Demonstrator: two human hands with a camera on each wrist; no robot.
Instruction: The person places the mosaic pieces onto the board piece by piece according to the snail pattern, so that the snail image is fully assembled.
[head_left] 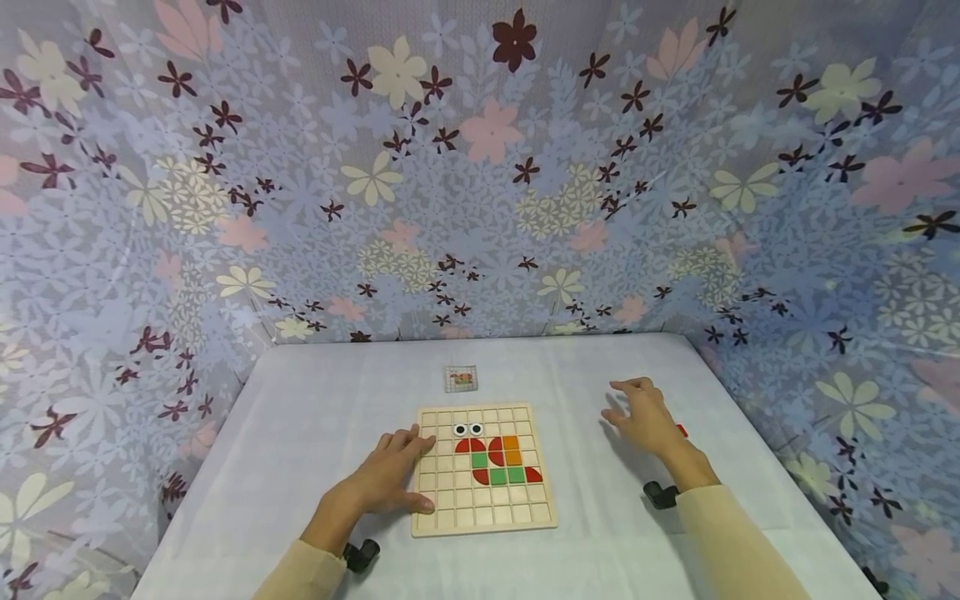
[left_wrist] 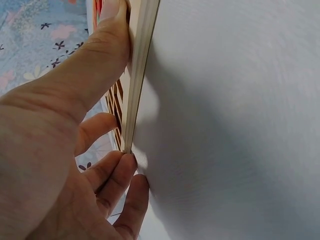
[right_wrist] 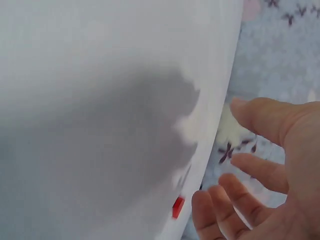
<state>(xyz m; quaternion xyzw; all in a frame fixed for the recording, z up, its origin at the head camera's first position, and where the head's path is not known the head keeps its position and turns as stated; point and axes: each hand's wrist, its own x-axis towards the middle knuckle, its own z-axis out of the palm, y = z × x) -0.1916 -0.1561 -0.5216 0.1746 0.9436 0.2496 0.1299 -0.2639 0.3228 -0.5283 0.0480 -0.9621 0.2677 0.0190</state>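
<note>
A square wooden grid board [head_left: 442, 492] lies on the table, with coloured tiles and two eye tiles [head_left: 468, 430] in its cells. Red quarter-round tiles, green squares [head_left: 497, 476] and orange tiles [head_left: 512, 451] form a shape. My left hand [head_left: 386, 475] rests at the board's left side, thumb on its lower corner and fingertips touching the edge, as the left wrist view also shows. Over the table to the right, my right hand [head_left: 643, 421] hovers with fingers spread and nothing held. A small red piece [right_wrist: 178, 206] lies on the cloth near it, partly hidden in the head view.
A small picture card [head_left: 461, 378] with a grid lies behind the board. White cloth covers the table [head_left: 337, 392]. Floral curtains [head_left: 480, 208] hang around the back and sides. A black wrist-worn device [head_left: 362, 555] sits below each wrist.
</note>
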